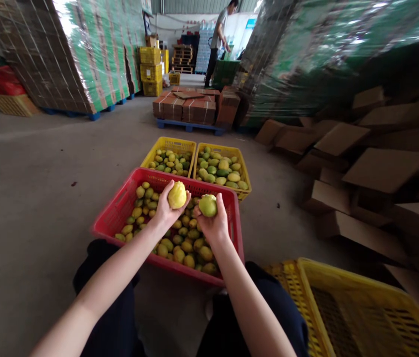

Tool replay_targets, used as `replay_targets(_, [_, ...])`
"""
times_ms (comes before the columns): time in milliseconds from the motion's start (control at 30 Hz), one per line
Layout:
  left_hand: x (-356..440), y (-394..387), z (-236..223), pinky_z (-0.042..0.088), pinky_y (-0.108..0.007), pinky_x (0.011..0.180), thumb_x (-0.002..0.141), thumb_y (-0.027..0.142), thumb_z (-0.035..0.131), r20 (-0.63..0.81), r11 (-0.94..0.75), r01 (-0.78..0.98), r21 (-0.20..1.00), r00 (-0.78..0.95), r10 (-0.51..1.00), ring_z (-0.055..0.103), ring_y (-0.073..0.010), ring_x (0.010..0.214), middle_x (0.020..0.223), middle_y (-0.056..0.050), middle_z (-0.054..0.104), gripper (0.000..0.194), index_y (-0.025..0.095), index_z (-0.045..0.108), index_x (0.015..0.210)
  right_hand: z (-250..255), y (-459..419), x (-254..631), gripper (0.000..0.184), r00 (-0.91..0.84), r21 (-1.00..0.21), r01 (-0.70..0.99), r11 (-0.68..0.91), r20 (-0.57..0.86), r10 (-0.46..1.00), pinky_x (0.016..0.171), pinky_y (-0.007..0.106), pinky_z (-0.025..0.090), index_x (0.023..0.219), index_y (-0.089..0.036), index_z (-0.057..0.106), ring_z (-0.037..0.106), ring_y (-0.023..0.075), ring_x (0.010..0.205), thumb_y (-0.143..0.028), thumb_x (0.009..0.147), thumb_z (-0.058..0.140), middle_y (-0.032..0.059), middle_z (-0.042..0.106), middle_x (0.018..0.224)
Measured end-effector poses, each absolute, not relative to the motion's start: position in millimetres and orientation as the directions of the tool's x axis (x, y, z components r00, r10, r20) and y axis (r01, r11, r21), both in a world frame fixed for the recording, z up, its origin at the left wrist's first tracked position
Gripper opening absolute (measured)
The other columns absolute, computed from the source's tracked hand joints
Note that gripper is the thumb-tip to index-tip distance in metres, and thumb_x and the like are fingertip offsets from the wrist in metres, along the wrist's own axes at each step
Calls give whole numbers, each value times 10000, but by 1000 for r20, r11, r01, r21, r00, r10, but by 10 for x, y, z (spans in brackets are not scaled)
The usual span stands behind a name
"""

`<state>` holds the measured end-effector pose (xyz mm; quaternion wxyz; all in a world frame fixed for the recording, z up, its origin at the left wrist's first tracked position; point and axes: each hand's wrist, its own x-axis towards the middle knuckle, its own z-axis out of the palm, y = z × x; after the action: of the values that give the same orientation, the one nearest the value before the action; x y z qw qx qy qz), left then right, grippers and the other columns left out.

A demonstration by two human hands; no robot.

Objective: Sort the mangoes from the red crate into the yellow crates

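Note:
My left hand [167, 207] is closed round a large yellow lemon [177, 195], palm turned up. In my right hand [214, 225] sits a greener lemon [208, 205], gripped between the thumb and fingers. Both hands are raised over a red plastic crate [120, 198] holding many yellow and green lemons [189, 245]. Just beyond its far side stand two yellow crates of lemons, a left one [168, 141] and a right one [247, 171]. My forearms hide part of the red crate's contents.
A yellow crate [346, 280] stands at my right. Cardboard boxes [386, 168] lie heaped on the right. Ahead, a blue pallet [189, 125] bears flattened cardboard [198, 109]. Wrapped stacks [97, 59] rise on both sides. A person [218, 37] stands at the back near a green bin [225, 74].

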<state>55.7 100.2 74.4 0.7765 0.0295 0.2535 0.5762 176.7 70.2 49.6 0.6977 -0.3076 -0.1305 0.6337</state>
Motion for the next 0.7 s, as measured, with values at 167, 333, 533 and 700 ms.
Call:
replay_targets(167, [573,999,683,584,-354,736,913,315,448,-364,418,-841,345,291,885,659,-160,653,689,-61,671,301,124,648,793,474,732,1744,405,158,-639,-767,-64,-285,946,475,271,516,697,-200,592,627,154,566,-592,795,574,12,657,617])
replay_targets(333, [604,979,669,582,-358,738,907,346,458,-393,438,-825,357,293,872,678,-195,734,722,-66,671,302,120,649,849,529,705,1718,439,189,-618,-780,-99,-384,904,477,307,540,707,-192,590,626,167,528,-622,788,555,25,677,627])
replay_targets(533, [604,1000,699,575,-294,715,831,254,615,-409,379,-845,378,215,887,643,-125,603,654,7,642,132,157,601,743,629,643,1757,240,138,-600,-797,-69,-292,946,479,243,522,721,-202,593,625,136,524,-417,728,699,-23,663,611])
replay_targets(700, [582,1016,678,569,-293,657,894,404,530,-370,479,-792,379,345,863,673,-156,665,774,-56,698,311,122,647,837,612,683,1767,362,92,-598,-789,-140,-340,936,452,233,495,693,-190,611,618,134,505,-540,785,597,7,672,594])
